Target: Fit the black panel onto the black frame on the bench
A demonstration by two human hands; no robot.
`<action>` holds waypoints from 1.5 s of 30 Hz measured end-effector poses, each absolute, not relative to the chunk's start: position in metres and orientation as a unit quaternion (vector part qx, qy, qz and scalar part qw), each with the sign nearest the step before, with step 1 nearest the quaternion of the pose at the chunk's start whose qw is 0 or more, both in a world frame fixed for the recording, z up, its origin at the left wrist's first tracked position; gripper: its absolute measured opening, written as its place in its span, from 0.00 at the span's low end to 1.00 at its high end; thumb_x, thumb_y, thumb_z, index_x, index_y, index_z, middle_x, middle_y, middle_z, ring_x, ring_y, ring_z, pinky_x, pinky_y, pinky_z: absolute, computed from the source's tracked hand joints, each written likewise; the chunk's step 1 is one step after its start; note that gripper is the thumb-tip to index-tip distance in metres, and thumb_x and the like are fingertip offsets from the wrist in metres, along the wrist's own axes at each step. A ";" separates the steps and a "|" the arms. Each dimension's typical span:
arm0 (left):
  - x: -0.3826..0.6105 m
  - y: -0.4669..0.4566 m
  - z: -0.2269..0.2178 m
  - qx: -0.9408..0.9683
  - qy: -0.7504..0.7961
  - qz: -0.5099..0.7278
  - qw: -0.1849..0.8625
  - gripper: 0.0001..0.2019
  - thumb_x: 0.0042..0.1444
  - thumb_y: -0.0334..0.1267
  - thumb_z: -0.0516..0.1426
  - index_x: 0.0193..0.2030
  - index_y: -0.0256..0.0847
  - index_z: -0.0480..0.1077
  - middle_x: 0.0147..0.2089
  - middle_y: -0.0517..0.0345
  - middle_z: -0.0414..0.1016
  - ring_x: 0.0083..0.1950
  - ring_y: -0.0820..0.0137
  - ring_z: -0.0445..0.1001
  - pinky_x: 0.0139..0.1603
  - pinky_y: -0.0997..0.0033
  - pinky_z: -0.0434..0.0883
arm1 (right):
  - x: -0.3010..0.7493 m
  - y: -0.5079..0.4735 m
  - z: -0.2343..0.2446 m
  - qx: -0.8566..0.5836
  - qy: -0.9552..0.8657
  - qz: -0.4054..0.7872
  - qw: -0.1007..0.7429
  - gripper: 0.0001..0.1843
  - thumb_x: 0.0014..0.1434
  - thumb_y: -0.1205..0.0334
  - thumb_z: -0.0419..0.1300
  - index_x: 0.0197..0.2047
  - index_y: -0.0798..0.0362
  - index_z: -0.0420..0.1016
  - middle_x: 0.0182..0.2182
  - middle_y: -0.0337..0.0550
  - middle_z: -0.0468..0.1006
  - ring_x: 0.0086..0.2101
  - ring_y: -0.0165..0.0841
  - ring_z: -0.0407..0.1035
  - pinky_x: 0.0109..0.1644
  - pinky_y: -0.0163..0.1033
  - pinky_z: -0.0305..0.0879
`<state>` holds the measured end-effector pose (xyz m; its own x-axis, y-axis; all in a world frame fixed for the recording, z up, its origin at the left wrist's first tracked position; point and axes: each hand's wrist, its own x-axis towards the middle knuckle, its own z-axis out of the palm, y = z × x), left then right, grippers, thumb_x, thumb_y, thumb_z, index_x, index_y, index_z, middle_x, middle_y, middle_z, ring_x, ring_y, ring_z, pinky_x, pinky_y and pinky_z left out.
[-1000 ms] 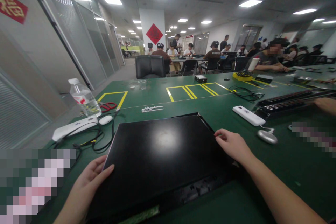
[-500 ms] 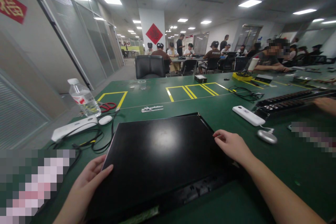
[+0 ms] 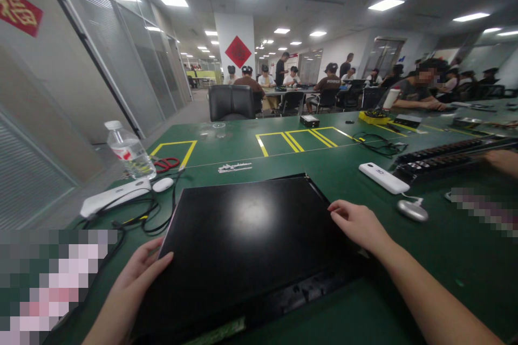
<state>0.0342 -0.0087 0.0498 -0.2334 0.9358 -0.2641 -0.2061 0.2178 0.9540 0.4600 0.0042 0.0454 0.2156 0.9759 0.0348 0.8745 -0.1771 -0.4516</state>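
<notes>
A black, glossy screen panel [image 3: 243, 248] lies in front of me over a black frame [image 3: 315, 186], whose edge shows at the far right corner and along the near side. A ceiling light reflects in its surface. A strip of green circuit board [image 3: 230, 329] shows at the near edge. My left hand [image 3: 141, 269] is closed on the panel's left edge, thumb on top and fingers beneath. At the opposite side, my right hand [image 3: 352, 223] has its fingertips pinched at the right edge of the panel and frame; part of that grip is hidden.
Left are a water bottle [image 3: 127, 151], red-handled scissors [image 3: 167, 164], black cables [image 3: 149, 210] and a white mouse [image 3: 163, 185]. Right are a white power bank [image 3: 382, 178], a silver oval device [image 3: 411, 210] and a black rack [image 3: 453, 159]. Another person's hand [image 3: 504, 161] is beside the rack.
</notes>
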 end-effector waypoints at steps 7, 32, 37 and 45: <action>0.034 -0.008 0.049 0.324 0.568 0.540 0.530 0.27 0.32 0.44 0.74 0.43 0.50 0.75 0.35 0.59 0.88 0.37 0.55 0.85 0.28 0.71 0.78 | 0.461 0.004 0.044 -0.753 -0.610 0.130 0.208 0.13 0.57 0.57 0.53 0.40 0.47 0.78 0.35 0.39 0.83 0.35 0.36 0.76 0.39 0.39 0.64; 0.029 -0.007 0.045 0.311 0.573 0.526 0.547 0.30 0.31 0.41 0.74 0.45 0.50 0.75 0.41 0.57 0.87 0.39 0.54 0.84 0.30 0.69 0.80 | 0.460 0.004 0.045 -0.751 -0.614 0.134 0.204 0.13 0.57 0.57 0.53 0.39 0.46 0.78 0.34 0.39 0.83 0.34 0.36 0.75 0.39 0.39 0.64; 0.031 -0.008 0.047 0.305 0.572 0.538 0.539 0.30 0.28 0.40 0.75 0.43 0.48 0.76 0.40 0.56 0.87 0.38 0.52 0.84 0.25 0.69 0.79 | 0.458 0.003 0.046 -0.752 -0.612 0.129 0.207 0.12 0.57 0.58 0.53 0.38 0.46 0.78 0.34 0.38 0.83 0.34 0.36 0.75 0.38 0.38 0.63; 0.028 -0.007 0.042 0.315 0.571 0.537 0.535 0.28 0.30 0.41 0.75 0.42 0.49 0.76 0.39 0.58 0.87 0.33 0.56 0.85 0.26 0.70 0.79 | 0.458 0.004 0.046 -0.756 -0.610 0.133 0.199 0.13 0.56 0.57 0.53 0.39 0.46 0.78 0.34 0.38 0.83 0.35 0.35 0.75 0.38 0.38 0.63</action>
